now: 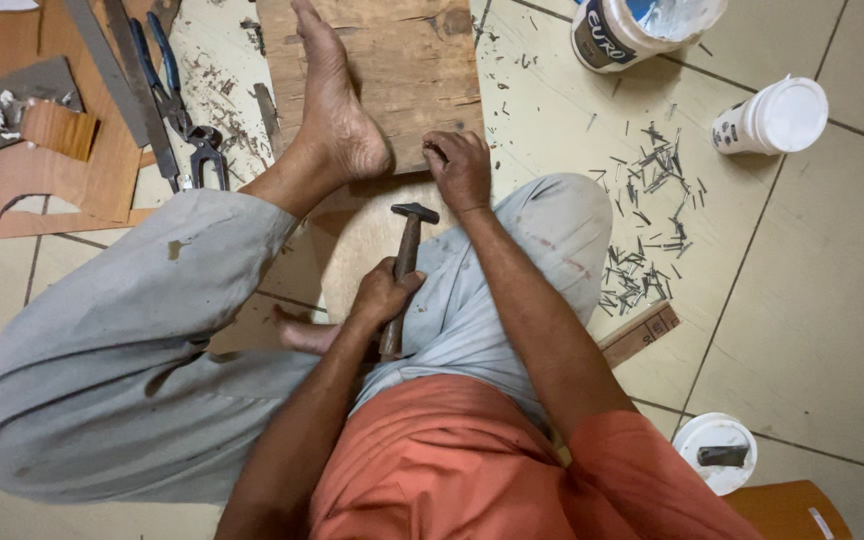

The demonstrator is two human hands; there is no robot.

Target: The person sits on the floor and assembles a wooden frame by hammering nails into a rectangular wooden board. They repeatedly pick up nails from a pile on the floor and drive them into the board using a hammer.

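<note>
My left hand (382,295) grips the wooden handle of a small hammer (409,235); its metal head is raised just above a round plywood piece (352,250). My right hand (460,165) pinches something small, likely a nail, at the near edge of a wooden board (402,60). My bare foot (337,110) presses down on that board. I sit on the tiled floor in grey trousers and an orange shirt.
Several loose nails (652,220) lie scattered on the floor to the right. Blue-handled pliers (177,100) and a metal straightedge (117,70) lie at the left beside plywood offcuts (52,170). White containers (772,115) stand at the upper right, with a tub (717,450) at the lower right.
</note>
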